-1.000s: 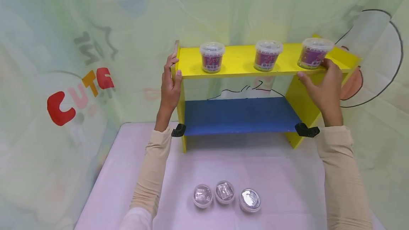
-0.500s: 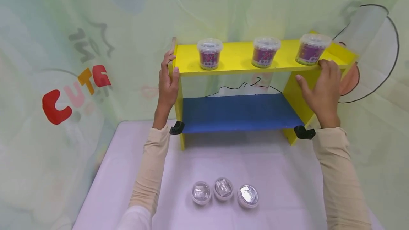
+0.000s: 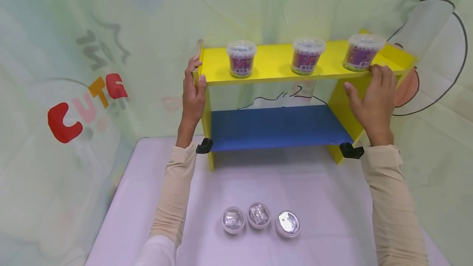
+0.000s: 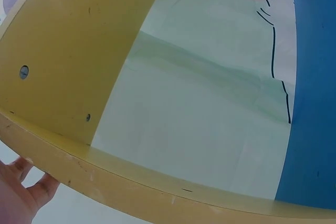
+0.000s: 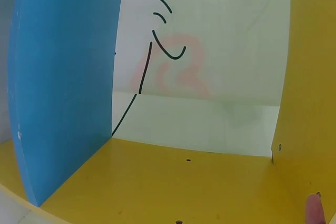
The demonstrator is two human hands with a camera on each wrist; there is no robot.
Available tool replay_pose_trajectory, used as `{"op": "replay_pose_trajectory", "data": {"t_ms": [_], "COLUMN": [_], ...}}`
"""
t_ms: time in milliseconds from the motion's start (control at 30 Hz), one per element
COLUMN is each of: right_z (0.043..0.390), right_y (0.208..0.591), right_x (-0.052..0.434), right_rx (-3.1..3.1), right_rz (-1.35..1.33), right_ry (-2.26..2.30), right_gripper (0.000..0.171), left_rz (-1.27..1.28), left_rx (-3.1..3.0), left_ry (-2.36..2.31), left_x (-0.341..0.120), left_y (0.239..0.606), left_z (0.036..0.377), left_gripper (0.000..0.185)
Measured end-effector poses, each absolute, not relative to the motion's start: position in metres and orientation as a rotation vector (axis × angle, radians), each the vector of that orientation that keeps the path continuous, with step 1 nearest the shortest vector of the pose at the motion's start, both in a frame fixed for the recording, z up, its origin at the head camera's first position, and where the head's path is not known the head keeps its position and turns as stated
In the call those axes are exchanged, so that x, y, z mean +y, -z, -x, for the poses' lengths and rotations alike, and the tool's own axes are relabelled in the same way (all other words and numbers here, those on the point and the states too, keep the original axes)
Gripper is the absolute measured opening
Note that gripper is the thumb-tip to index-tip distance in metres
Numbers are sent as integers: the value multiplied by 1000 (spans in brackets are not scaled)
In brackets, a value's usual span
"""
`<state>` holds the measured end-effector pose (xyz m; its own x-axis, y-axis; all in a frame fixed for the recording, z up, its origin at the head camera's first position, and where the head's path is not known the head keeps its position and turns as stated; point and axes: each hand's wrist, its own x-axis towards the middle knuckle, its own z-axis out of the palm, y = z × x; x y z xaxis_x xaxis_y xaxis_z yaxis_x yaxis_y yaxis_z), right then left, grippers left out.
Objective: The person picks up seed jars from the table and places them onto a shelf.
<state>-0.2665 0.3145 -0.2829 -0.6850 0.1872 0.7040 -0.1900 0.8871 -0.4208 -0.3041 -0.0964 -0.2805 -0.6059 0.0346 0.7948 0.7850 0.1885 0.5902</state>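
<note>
A small shelf rack has a yellow top board [image 3: 273,63], yellow side panels and a blue lower board [image 3: 273,126]. On the top board stand three lidded plastic cups with purple labels: a left cup [image 3: 242,58], a middle cup [image 3: 308,56] and a right cup [image 3: 362,52]. My left hand [image 3: 193,97] grips the rack's left side panel, thumb at its front edge. My right hand [image 3: 375,99] is at the top board's front edge, fingertips by the base of the right cup, thumb lower and apart from the fingers. Its thumb tip [image 5: 314,211] shows below the board in the right wrist view.
Three round tubs with silvery contents stand on the white table in front of the rack: a left tub [image 3: 233,220], a middle tub [image 3: 259,215] and a right tub [image 3: 288,224]. A printed pale green cloth [image 3: 155,52] hangs behind and beside the table.
My right hand's fingers have drawn back slightly from the right cup, which stays on the top board. The left hand keeps its grip. The whole view has shifted a little upward.
</note>
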Motion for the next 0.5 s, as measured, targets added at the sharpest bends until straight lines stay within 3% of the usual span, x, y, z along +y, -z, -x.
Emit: {"op": "replay_pose_trajectory", "data": {"t_ms": [500], "right_z": [264], "right_y": [296], "right_x": [316], "right_rx": [-2291], "right_rz": [46], "right_ry": [-493], "right_gripper": [76], "left_rz": [719], "left_rx": [-1814], "left_ry": [1405], "left_x": [-95], "left_y": [313], "left_z": [349], "left_gripper": [40]}}
